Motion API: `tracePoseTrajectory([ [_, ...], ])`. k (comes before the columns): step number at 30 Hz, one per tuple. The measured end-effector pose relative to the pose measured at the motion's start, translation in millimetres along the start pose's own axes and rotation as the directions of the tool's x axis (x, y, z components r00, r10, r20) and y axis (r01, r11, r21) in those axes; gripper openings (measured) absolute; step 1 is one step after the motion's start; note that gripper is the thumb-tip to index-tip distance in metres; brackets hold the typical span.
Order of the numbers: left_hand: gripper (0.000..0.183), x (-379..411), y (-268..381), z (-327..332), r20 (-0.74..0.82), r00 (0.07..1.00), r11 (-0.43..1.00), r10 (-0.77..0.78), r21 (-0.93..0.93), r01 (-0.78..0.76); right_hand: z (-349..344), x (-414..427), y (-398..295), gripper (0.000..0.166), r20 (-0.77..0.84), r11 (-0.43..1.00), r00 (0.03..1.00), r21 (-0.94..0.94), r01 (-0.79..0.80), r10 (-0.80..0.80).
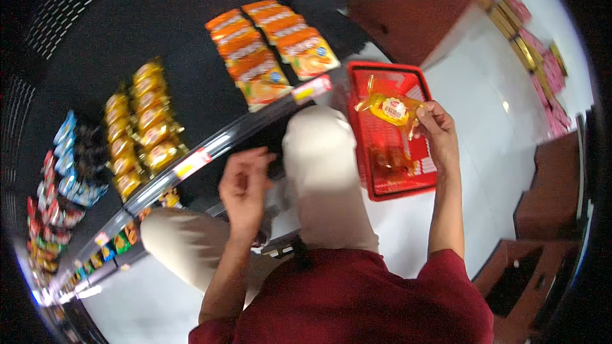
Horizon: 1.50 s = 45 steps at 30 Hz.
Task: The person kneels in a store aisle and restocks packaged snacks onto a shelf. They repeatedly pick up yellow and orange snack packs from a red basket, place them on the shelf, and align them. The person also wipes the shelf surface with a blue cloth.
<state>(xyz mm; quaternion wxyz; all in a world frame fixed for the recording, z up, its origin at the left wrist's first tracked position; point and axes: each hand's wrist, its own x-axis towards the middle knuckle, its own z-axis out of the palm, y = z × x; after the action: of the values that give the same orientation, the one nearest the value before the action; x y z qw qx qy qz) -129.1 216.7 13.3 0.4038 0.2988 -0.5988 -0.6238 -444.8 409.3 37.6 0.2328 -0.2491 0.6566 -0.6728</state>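
Observation:
My right hand (437,126) pinches the end of a yellow, clear-wrapped snack packet (394,110) over a red plastic shopping basket (425,188). Inside the basket, towards its near end, lie more packaged items (389,162), too blurred to name. My left hand (246,191) is raised in front of the shelf edge, blurred, fingers partly curled, with no held thing visible. Two rows of similar yellow packets (158,131) stand on the black shelf to the left. Farther along, orange packets (260,76) lie overlapping in two rows.
A shelf edge with price tags (192,163) runs diagonally before my knees (320,148). Blue packets (67,157) and red packets (48,200) fill the far left. A lower shelf holds colourful packs (122,241). Pink and gold packages (545,64) lie at the right, beyond the pale floor.

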Motion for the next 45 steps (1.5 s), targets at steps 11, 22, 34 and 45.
tracePoseTrajectory([
  [11,0.015,48,50,-45,-0.014,0.998,0.989,0.058,-0.139,-0.059,203,41,-50,0.011,0.489,0.988,0.872,-0.125,0.091,-0.018],
  [22,0.040,161,35,-107,-0.103,0.995,0.988,-0.003,-0.157,-0.013,347,139,-20,0.015,0.468,0.979,0.866,-0.008,0.203,-0.176],
  [34,0.044,307,-10,-131,-0.330,0.940,0.992,-0.084,0.064,0.111,446,219,24,0.027,0.258,0.999,0.965,0.011,0.036,-0.038],
  [45,0.029,377,-48,-131,-0.418,0.890,0.968,-0.182,0.081,0.236,476,257,49,0.033,0.347,0.979,0.936,-0.201,0.012,0.060],
])
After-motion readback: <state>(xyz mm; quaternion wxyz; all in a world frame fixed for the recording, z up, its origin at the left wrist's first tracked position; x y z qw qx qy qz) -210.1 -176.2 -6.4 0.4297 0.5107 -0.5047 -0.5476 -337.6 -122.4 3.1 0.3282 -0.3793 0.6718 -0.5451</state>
